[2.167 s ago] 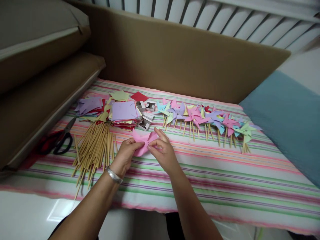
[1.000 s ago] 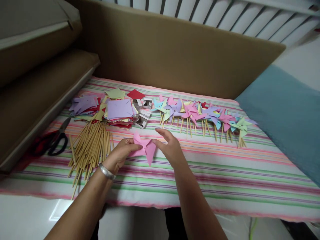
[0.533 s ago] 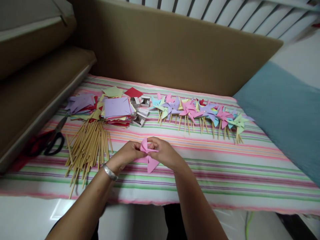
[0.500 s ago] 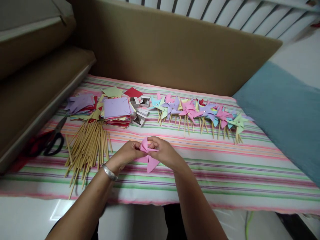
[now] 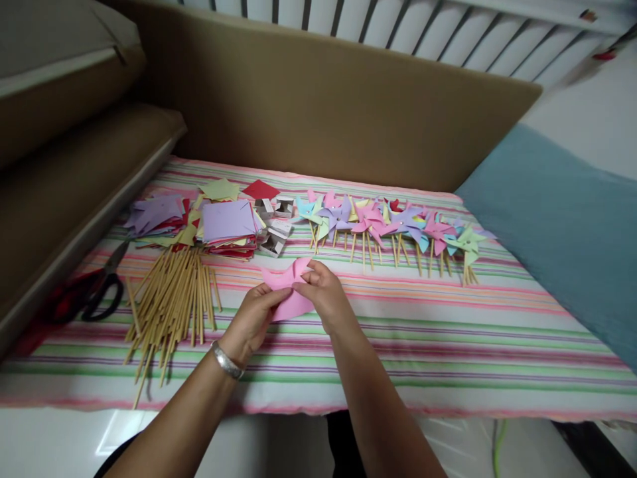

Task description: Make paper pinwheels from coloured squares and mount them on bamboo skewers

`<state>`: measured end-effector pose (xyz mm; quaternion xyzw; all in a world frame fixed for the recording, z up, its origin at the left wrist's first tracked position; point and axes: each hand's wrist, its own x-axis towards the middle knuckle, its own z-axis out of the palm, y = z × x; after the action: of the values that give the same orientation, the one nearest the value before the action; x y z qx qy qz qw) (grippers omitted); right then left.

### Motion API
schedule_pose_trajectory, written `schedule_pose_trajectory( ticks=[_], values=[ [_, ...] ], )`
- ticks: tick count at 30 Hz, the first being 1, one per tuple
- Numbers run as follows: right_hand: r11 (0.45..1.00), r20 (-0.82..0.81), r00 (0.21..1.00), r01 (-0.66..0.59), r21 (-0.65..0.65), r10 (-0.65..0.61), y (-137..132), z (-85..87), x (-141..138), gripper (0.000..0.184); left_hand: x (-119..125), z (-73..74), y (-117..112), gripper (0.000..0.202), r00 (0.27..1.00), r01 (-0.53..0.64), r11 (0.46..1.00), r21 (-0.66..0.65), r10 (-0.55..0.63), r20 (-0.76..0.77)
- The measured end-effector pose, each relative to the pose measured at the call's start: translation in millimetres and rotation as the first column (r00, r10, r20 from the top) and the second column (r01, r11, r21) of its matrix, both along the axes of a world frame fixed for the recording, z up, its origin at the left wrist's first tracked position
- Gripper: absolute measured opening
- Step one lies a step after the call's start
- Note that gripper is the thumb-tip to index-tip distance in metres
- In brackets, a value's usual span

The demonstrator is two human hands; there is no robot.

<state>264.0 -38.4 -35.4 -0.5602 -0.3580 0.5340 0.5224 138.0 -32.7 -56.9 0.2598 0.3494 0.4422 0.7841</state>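
Note:
A pink paper pinwheel piece (image 5: 291, 307) is held between both hands above the striped cloth (image 5: 448, 345). My left hand (image 5: 256, 315) pinches its left side, thumb pressed on the paper near the centre. My right hand (image 5: 322, 292) grips the right side, its thumb also close to the middle and its fingers partly behind the paper. The paper's points look spread out rather than folded in. Beyond my right hand stretches a row of finished pinwheels (image 5: 369, 218) on sticks, in pink, purple, green and blue.
Wooden sticks (image 5: 172, 305) lie bunched on the left, beside black-handled scissors (image 5: 102, 292). Behind them are a stack of square papers (image 5: 229, 221), cut purple papers (image 5: 156, 216) and small open boxes (image 5: 273, 239). A brown padded board (image 5: 323, 99) rises at the back.
The pink paper's points, folded toward the centre before, have sprung open and it lies flatter. Both hands have shifted, with the thumbs now at its middle. The view has moved slightly.

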Motion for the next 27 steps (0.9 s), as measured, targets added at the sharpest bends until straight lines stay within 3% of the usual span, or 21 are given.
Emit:
schedule_pose_trajectory(
  ticks=[8,13,15,17,20,23,27],
  values=[
    [1.0,0.046,0.999,-0.027,0.0,0.027,1,-7.4,-10,0.049,-6,-3.2,6,0.014,0.983,-0.172,0.983,-0.063,0.167,-0.082],
    [0.99,0.247,0.968,-0.066,0.123,0.034,-1,-6.7,-9,0.035,-27,-4.7,22,0.017,0.957,-0.274,0.958,-0.087,0.262,-0.127],
    [0.959,0.414,0.91,-0.122,0.254,0.006,-4,-6.6,-9,0.03,-36,-3.8,29,0.018,0.943,-0.314,0.946,-0.084,0.301,-0.142],
    [0.896,0.598,0.801,-0.264,0.356,-0.001,-7,-7.9,-9,0.033,-43,-3.1,33,0.02,0.929,-0.347,0.935,-0.069,0.332,-0.163],
    [0.817,0.759,0.651,-0.43,0.384,-0.014,-9,-11.9,-12,0.039,-48,-3.9,36,0.021,0.929,-0.343,0.938,-0.055,0.33,-0.165],
    [0.797,0.791,0.608,-0.441,0.412,-0.073,-8,-14.9,-14,0.031,-48,-5.9,36,0.02,0.932,-0.336,0.94,-0.052,0.324,-0.164],
    [0.798,0.771,0.631,-0.417,0.434,-0.09,-5,-13.6,-12,0.014,-46,-5.3,32,0.019,0.94,-0.308,0.95,-0.045,0.296,-0.171]
  ],
)
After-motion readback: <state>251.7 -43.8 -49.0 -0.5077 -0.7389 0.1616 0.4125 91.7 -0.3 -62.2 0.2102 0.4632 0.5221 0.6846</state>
